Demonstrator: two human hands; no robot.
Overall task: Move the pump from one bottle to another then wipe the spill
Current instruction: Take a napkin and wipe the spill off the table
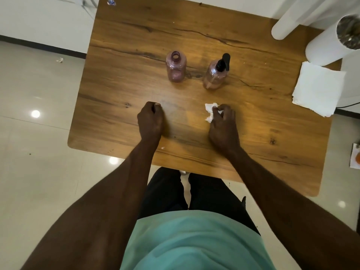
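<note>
Two pink see-through bottles stand upright on the wooden table (120, 55). The left bottle (176, 67) has an open neck with no cap. The right bottle (215, 76) carries the black pump (223, 62). Nearer to me, my right hand (223, 123) pinches a crumpled white tissue (210, 111) against the tabletop. My left hand (151, 119) rests on the table as a curled fist and holds nothing. Between the hands lies a faint dull smear (175, 109) on the wood.
A stack of white napkins (317, 88) lies at the table's right edge, beside a white cylindrical container (331, 41) and white tubes. A tiny tissue scrap (162, 148) sits near the front edge. Tiled floor surrounds the table.
</note>
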